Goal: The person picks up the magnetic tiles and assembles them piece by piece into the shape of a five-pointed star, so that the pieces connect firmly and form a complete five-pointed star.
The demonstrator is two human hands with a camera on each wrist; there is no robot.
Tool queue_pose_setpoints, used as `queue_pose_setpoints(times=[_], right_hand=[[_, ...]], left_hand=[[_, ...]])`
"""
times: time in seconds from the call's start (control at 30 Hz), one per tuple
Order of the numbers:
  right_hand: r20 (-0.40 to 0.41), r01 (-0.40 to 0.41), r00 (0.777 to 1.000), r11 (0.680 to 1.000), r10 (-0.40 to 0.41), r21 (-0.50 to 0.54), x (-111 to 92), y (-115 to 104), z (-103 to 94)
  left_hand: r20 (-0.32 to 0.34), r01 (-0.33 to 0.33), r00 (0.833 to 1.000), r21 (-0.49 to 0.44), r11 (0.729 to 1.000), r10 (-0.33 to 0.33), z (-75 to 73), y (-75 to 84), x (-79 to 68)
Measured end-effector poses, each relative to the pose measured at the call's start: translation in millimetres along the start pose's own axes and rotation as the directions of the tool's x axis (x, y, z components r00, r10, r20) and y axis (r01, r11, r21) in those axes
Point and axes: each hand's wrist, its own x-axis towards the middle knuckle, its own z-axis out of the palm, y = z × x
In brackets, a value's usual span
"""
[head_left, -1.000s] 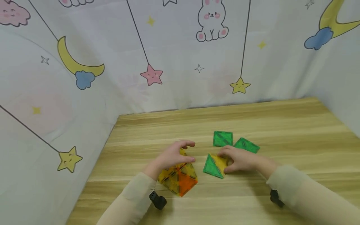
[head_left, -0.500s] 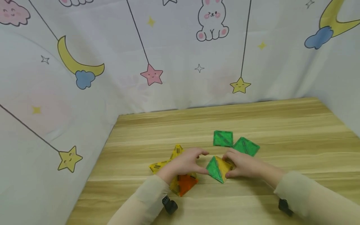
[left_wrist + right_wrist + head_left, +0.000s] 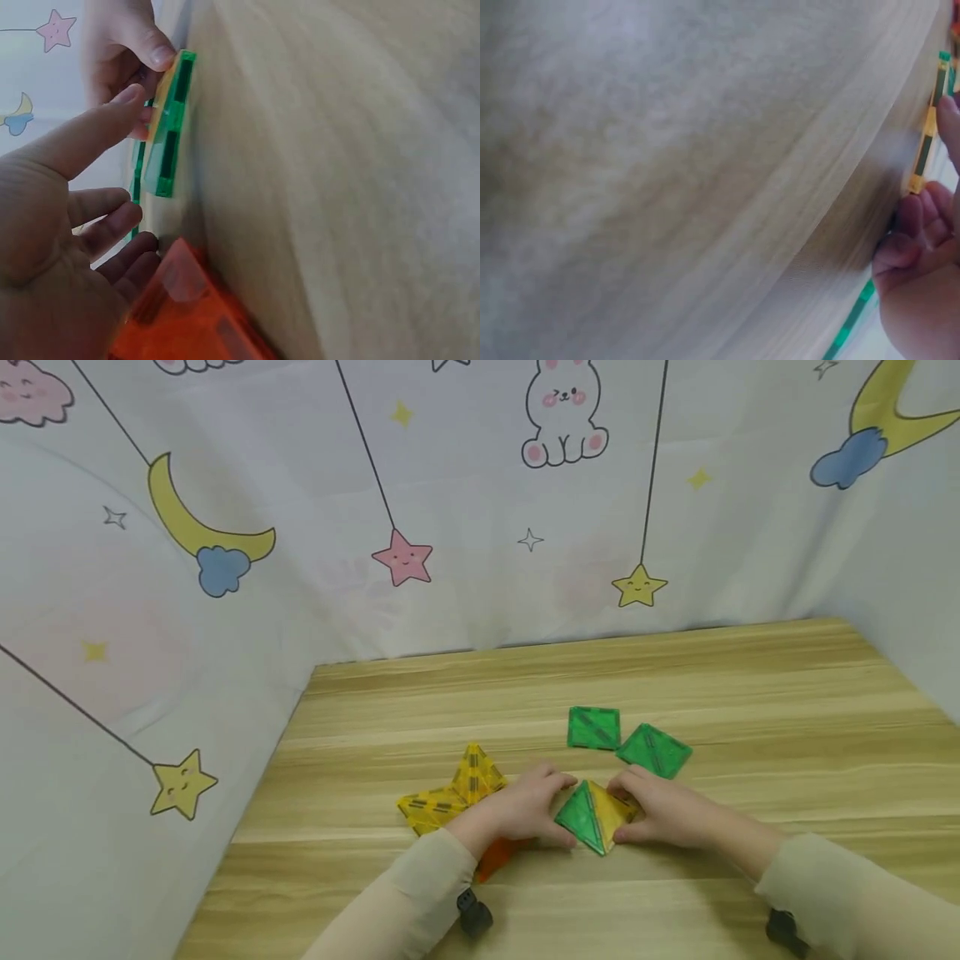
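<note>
A green triangular magnetic tile [image 3: 579,818] and a yellow triangular magnetic tile [image 3: 609,817] lie edge to edge, forming a square tilted off the table in the left wrist view. My right hand [image 3: 663,808] pinches the yellow tile between thumb and fingers; its edge [image 3: 924,154] shows in the right wrist view. On the green side, my left hand [image 3: 531,808] is spread, thumb and fingers apart near the tile; whether it touches is unclear. Under my left forearm stands a star-like build of yellow tiles [image 3: 472,774] with an orange tile [image 3: 184,319], partly hidden.
Behind the hands, two green tile squares [image 3: 594,727] [image 3: 654,750], each made of two triangles, lie flat on the wooden table [image 3: 787,710]. A printed white curtain [image 3: 480,593] rises along the table's back and sides. Small black wrist cameras [image 3: 474,912] hang below both sleeves.
The green and yellow tile pair has shifted slightly right and nearer, with my right hand on it. My left hand has moved right from over the yellow build to beside the green tile.
</note>
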Motion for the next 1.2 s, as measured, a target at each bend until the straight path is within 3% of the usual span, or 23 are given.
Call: queue_pose_setpoints(times=[0.43, 0.6, 0.8, 1.2], right_hand=[[-0.005, 0.026, 1.000, 1.000, -0.026, 0.010, -3.7, 1.8, 1.6], [-0.028, 0.043, 0.999, 0.999, -0.043, 0.004, -1.9, 3.5, 4.0], [-0.047, 0.050, 0.998, 0.999, -0.050, -0.005, -0.5, 3.8, 5.7], [0.004, -0.012, 1.000, 1.000, 0.012, 0.007, 2.2, -0.2, 3.8]], left_hand=[[-0.052, 0.035, 0.998, 0.140, 0.990, -0.028, 15.4, 3.0, 5.4], [-0.084, 0.064, 0.995, 0.134, 0.989, -0.053, 17.4, 3.9, 7.3], [-0.101, 0.044, 0.994, 0.132, 0.990, -0.030, 16.3, 2.9, 5.9], [-0.094, 0.044, 0.995, 0.104, 0.994, -0.034, 17.2, 1.9, 7.0]])
